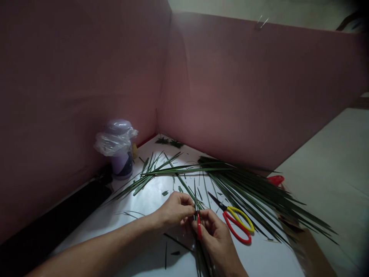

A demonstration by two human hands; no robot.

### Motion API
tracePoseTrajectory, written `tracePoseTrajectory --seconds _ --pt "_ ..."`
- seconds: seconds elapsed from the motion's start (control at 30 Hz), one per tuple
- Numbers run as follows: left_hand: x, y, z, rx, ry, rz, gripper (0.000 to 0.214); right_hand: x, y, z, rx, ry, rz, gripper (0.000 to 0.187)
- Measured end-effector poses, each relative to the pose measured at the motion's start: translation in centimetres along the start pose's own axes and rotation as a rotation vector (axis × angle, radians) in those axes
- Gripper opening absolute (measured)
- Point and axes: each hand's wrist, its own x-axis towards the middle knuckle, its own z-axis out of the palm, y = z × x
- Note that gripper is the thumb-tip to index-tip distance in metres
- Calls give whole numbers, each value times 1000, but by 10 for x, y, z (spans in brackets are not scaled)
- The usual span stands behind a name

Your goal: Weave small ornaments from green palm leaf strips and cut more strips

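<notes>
Near the front of the white table, my left hand (175,211) is closed in a pinch on a narrow green leaf strip (195,192), whose tip points upward. My right hand (216,234) is right beside it, fingers curled round a slim tool with a red handle (199,226); its working end is hidden between the hands. Long leaf strips (201,257) run down below the hands toward the front edge. Just right of my right hand lie scissors (238,223) with one yellow and one red handle loop, their dark blades together.
Behind the scissors spreads a large bundle of long green leaves (248,184). More cut strips (152,173) and scraps lie at the left. A purple container (122,165) with clear plastic on top stands at the back left. Pink panels (219,96) enclose the back.
</notes>
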Motion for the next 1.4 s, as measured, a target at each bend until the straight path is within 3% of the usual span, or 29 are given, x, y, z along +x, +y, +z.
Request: tracePoseTrajectory --seconds 0.33,0.9,1.1,1.2,1.3,1.4 --pt "-1 -2 3 -30 -81 -11 4 2 6 7 122 68 15 43" --pt "-3 -4 4 -16 -141 -47 6 4 -3 -5 122 85 67 29" --pt "2 -7 -2 -2 -131 -2 4 8 -2 -4 232 173 115 26" --pt "3 -9 -3 9 -129 -56 2 13 7 -10 260 183 148 29" --pt "4 -9 -2 4 -136 -102 1 19 14 -22 257 292 85 31" --pt "6 -7 -3 -38 -49 -51 4 27 17 -38 155 417 5 32"
